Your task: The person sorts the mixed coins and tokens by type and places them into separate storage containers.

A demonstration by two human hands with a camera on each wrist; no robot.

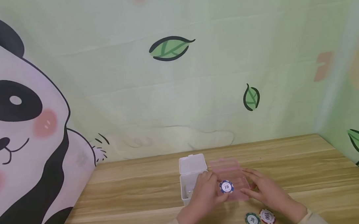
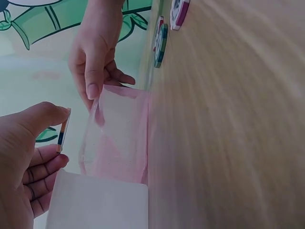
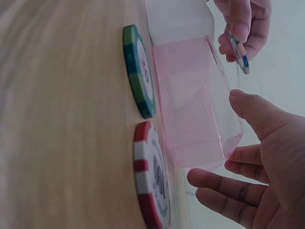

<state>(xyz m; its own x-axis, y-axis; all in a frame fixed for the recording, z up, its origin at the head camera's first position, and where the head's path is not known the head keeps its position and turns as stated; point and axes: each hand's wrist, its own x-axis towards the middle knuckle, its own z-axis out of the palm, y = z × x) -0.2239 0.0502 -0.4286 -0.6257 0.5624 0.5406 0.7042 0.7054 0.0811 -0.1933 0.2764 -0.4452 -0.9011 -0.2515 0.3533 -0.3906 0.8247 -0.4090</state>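
A blue-edged poker chip [image 1: 226,186] marked 10 is pinched between the thumb and fingers of my left hand [image 1: 204,192]. That hand is above the left side of a see-through pink box [image 1: 238,179], whose lid stands open at the back. My right hand [image 1: 269,191] holds the box's right end, thumb at the rim and fingers at its side. Left of the pink box stands an open white box [image 1: 183,187]; my left hand hides part of it. Something small and clear, hard to make out, lies inside the white box.
A green poker chip [image 1: 253,220] marked 20 and a red-and-white chip [image 1: 267,216] marked 100 lie on the wooden table [image 1: 134,192] near my right forearm. Another chip [image 2: 180,13] shows in the left wrist view. A panda-printed cloth [image 1: 107,78] rises behind the table.
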